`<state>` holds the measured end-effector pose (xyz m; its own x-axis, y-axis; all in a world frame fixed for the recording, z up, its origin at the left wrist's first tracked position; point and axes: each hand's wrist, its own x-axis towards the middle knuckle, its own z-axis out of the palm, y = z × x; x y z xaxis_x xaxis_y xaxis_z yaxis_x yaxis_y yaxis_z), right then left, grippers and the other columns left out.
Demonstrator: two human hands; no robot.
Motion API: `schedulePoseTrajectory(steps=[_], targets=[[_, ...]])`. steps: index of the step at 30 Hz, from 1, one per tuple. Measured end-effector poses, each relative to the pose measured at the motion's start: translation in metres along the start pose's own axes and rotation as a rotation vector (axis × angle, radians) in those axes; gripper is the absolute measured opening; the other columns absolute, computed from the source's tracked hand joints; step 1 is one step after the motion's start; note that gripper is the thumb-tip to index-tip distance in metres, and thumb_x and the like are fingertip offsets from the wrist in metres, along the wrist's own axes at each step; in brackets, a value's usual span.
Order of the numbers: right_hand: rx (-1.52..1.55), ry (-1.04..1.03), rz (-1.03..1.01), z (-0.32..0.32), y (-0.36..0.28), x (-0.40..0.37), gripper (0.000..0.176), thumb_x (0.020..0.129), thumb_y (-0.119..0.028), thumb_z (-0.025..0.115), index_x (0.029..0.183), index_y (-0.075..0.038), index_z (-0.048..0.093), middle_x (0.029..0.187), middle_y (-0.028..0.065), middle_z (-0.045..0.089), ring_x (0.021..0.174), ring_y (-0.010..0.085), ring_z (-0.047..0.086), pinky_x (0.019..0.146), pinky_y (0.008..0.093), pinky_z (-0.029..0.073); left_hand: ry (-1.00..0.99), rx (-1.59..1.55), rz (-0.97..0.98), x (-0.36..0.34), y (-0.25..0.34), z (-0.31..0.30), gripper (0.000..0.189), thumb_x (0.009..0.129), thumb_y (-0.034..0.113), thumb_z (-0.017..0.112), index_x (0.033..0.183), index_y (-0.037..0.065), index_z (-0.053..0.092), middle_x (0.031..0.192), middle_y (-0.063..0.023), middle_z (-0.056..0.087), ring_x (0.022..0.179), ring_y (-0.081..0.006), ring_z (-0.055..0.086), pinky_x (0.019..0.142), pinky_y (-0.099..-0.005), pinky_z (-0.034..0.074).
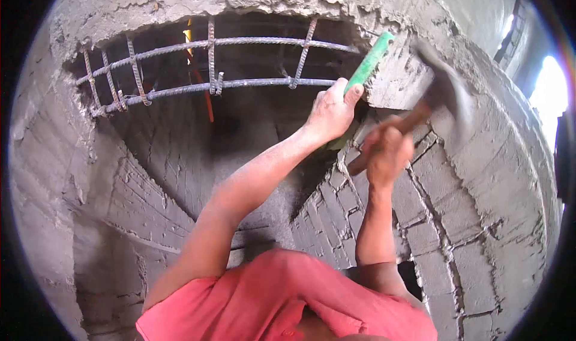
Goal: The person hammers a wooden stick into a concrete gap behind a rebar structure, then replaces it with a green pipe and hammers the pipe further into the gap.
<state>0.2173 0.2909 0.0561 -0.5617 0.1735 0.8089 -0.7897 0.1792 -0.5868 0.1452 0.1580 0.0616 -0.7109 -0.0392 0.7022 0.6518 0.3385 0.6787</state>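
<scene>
A green bar-shaped tool [372,59] leans against the rough mortar edge at the right end of the opening. My left hand [333,110] is closed on its lower end, thumb along the side. Right of it, my right hand [387,149] grips the wooden handle of a hammer [444,89]. The hammer's head is blurred and stands to the right of the green tool, apart from it. Rough grey mortar [399,71] lies between the two tools.
Bent steel rebars [258,41] with cross ties span the dark opening at the top. A brick wall with mortar joints [444,209] is at the right, and a rough plastered surface [138,191] at the left. An orange strip [208,104] hangs behind the bars.
</scene>
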Motion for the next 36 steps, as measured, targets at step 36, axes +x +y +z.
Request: schedulePoseTrajectory(steps=[36], targets=[[0.171,-0.018,0.418,-0.029,0.021,0.008,0.033,0.101,-0.042,0.05,0.091,-0.011,0.05,0.064,0.0011,0.047,0.048,0.0139,0.046,0.046,0.0287,0.041,0.013,0.012,0.029,-0.005,-0.008,-0.009,0.044,0.104,0.043,0.042,0.097,0.002,0.055,0.084,-0.0284,0.059,0.085,-0.0524,0.057,0.069,-0.0531,0.045]])
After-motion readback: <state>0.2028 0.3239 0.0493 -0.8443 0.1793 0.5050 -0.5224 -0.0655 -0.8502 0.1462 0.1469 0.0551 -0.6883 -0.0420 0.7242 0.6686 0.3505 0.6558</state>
